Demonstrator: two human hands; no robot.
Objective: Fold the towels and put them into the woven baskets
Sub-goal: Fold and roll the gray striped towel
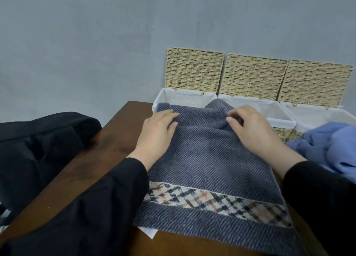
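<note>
A grey striped towel (pixel 208 159) with a plaid band near its front edge lies spread on the brown wooden table (pixel 81 174). My left hand (pixel 156 134) pinches the towel's far left corner. My right hand (pixel 252 128) grips the far right corner, where the cloth bunches up. Three woven baskets with white liners stand open behind the towel: the left basket (pixel 183 97), the middle basket (pixel 277 116) and the right basket (pixel 317 115). Their lids lean up against the wall. The towel's far edge overlaps the left basket's front rim.
A crumpled blue towel (pixel 331 145) lies at the right, in front of the right basket. A black bag (pixel 38 145) sits off the table's left edge. A white slip (pixel 150 232) peeks from under the towel's front left. A grey wall stands behind.
</note>
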